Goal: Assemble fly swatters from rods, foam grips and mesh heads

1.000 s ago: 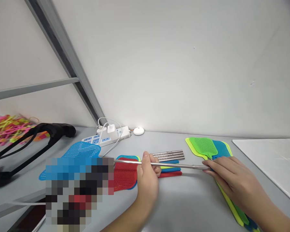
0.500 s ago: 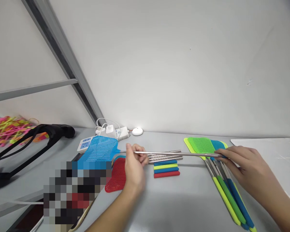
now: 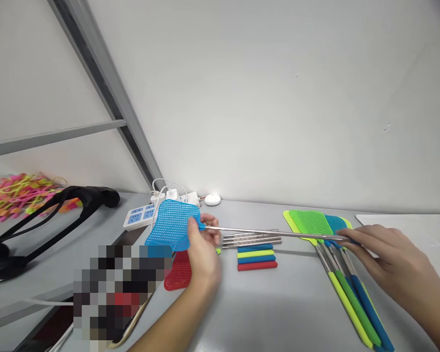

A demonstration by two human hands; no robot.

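A fly swatter with a blue mesh head (image 3: pixel 174 222) and a thin metal rod is held level across the middle of the view. My left hand (image 3: pixel 204 254) pinches its neck, the thumb against the base of the head. At the rod's far end, my right hand (image 3: pixel 385 256) grips a dark blue piece mostly hidden by the fingers. Below the rod lie several metal rods (image 3: pixel 251 239) and a row of coloured handle grips (image 3: pixel 256 257). A red swatter head (image 3: pixel 178 271) is partly behind my left wrist. Beside my right hand are several assembled swatters (image 3: pixel 346 288), green, yellow and blue.
A white power strip (image 3: pixel 141 215) with plugged-in chargers and a round white case (image 3: pixel 212 199) stand by the wall. To the left are a black strap-like frame (image 3: pixel 84 198), a heap of bright cords (image 3: pixel 18 195) and a metal upright (image 3: pixel 113 98). The lower left is pixelated.
My left hand has moved along the rod to the base of the blue head. The right hand keeps its grip at the other end. The whole view has shifted slightly.
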